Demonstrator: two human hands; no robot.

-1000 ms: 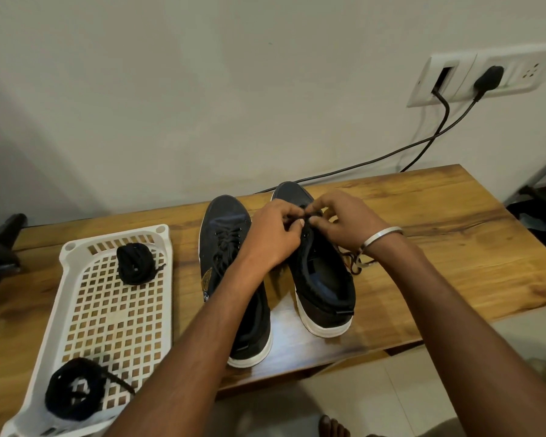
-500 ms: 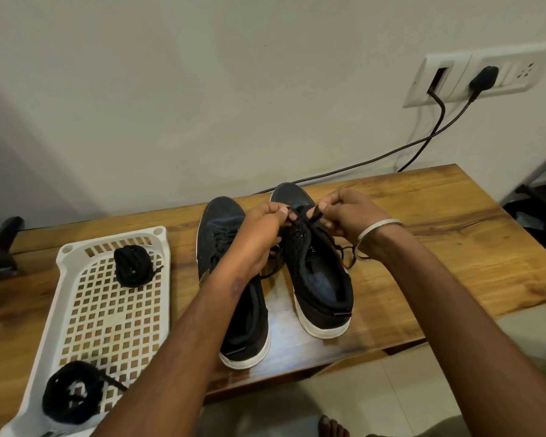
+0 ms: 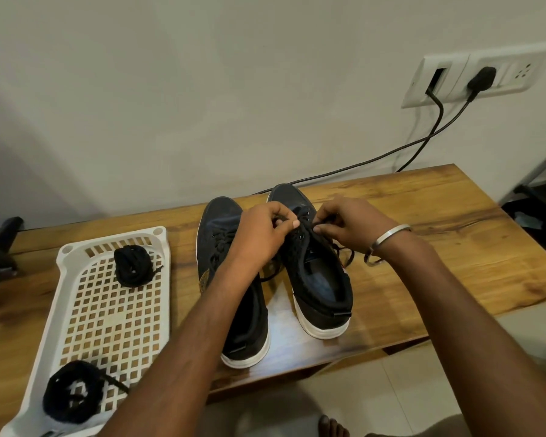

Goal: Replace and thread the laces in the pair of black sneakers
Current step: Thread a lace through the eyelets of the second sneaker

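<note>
I see two black sneakers side by side at the centre of the frame on a wooden table [image 3: 438, 216], toes toward the wall. The left sneaker [image 3: 234, 279] sits a little lower in the frame, and my left forearm crosses over it. The right sneaker [image 3: 319, 279] is where both hands meet, over its upper eyelets. My left hand [image 3: 262, 234] has its fingers curled and pinches a lace [image 3: 344, 257] near the tongue; my right hand [image 3: 350, 225] pinches the same lace just beside it, fingertips nearly touching the left hand's. Loose lace trails down both sides of the right sneaker. A metal bangle [image 3: 385, 241] hangs on my right wrist.

At the lower left of the frame a white perforated tray [image 3: 114, 310] lies on the table, well apart from the sneakers. One coiled lace bundle [image 3: 133, 264] rests in its upper end, and a second bundle [image 3: 73, 392] in its lower end.

In the upper right a wall socket [image 3: 473, 77] has a black plug [image 3: 481, 78] in it, and cables [image 3: 360, 165] run down behind the table
</note>
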